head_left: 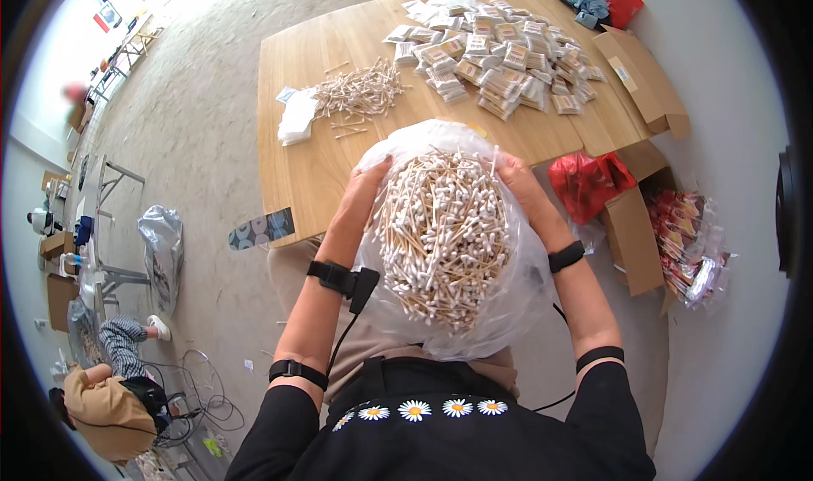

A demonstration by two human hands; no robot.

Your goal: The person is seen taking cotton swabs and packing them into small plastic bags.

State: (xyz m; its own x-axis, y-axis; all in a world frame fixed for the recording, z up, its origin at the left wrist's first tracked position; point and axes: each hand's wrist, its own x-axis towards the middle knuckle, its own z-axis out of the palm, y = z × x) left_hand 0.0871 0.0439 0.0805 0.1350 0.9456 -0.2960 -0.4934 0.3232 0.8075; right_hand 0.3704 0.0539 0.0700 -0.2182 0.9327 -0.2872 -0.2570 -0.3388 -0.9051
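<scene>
A clear plastic bag (527,290) full of loose cotton swabs (440,235) rests in front of my body at the table's near edge, its mouth spread wide. My left hand (371,180) grips the bag's rim on the left, fingers partly hidden by the plastic. On the opposite side my right hand (517,176) is closed on the rim too. Beyond the bag, a loose pile of cotton swabs (360,90) lies on the wooden table (288,172), beside a stack of small white plastic bags (297,117). Many filled swab packets (500,53) are heaped at the far right.
An open cardboard box (639,83) stands against the table's right side, with a red plastic bag (589,185) and a heap of printed wrappers (690,244) below. A patterned phone-like object (262,229) sits at the left corner. Another person (110,405) sits at lower left near cables.
</scene>
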